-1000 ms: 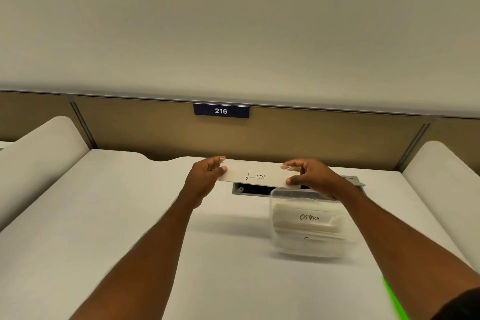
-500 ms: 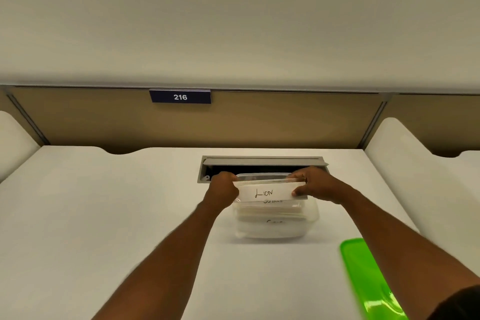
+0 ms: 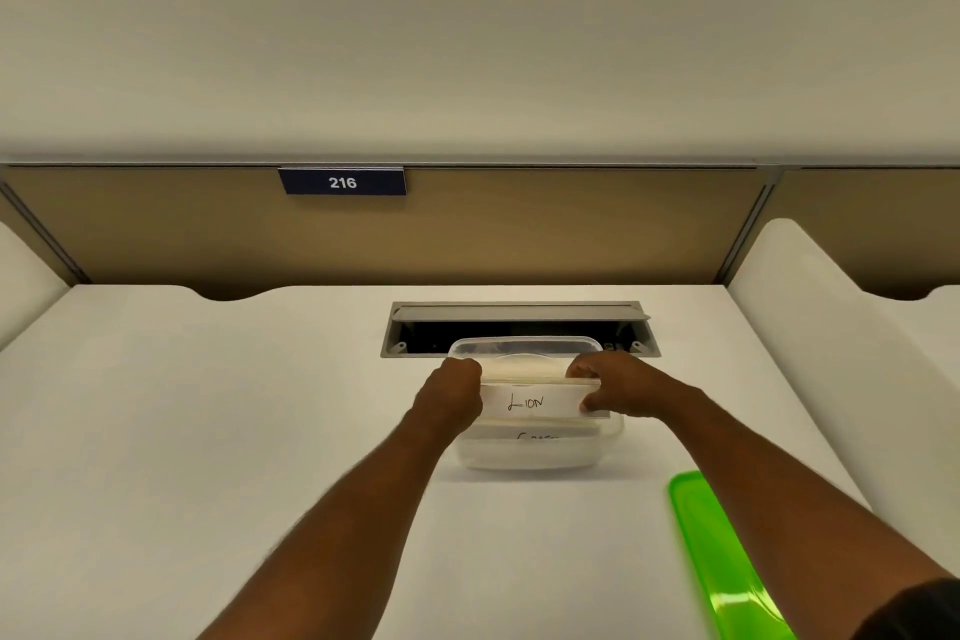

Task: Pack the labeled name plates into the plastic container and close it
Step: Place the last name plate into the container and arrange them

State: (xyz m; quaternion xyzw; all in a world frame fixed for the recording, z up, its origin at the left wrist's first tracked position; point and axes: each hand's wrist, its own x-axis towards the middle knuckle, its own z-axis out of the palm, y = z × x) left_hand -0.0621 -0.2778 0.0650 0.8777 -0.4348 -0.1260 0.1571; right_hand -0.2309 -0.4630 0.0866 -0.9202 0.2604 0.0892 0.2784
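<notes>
A clear plastic container (image 3: 524,455) stands on the white desk, lidless, with several white name plates stacked inside. A white name plate (image 3: 530,402) with "LION" written on it sits at the container's open top. My left hand (image 3: 451,396) grips its left end and my right hand (image 3: 613,384) grips its right end. Below it, part of another labeled plate (image 3: 537,437) shows through the near wall. The bright green lid (image 3: 722,561) lies on the desk at the lower right, partly behind my right forearm.
An open grey cable hatch (image 3: 519,314) is set in the desk just behind the container. A tan partition with a blue "216" sign (image 3: 343,182) closes off the back. White side dividers (image 3: 831,317) rise at both desk edges.
Both hands have carried the LION plate toward me and down, from above the desk hatch to the container's opening. The camera view shifted left, bringing the green lid into sight.
</notes>
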